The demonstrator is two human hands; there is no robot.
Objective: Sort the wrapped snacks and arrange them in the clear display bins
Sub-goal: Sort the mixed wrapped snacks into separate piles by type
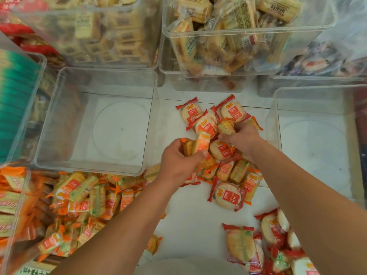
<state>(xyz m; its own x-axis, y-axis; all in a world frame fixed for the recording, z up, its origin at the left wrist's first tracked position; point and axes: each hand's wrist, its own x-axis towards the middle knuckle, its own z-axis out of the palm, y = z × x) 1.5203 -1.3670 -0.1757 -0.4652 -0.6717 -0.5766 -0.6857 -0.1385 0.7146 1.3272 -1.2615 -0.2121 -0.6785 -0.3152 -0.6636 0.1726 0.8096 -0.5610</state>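
Left hand (178, 161) curled round few orange-wrapped snacks (201, 142), just over pile. Right hand (245, 137) pinches green-striped snack (226, 127), maybe more hidden under fingers. Snack pile (228, 171) lies on white floor (188, 215), between two clear bins: left bin (89, 171), right bin (277, 116).

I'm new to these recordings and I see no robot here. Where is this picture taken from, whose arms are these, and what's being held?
There is no machine. A person works with bare hands, and the one picture comes from a camera worn on their head, looking down. A pile of wrapped snacks lies on the white surface, between the left empty bin and the right empty bin. The left hand grips a few orange-wrapped packets. The right hand grips a single packet over the pile.
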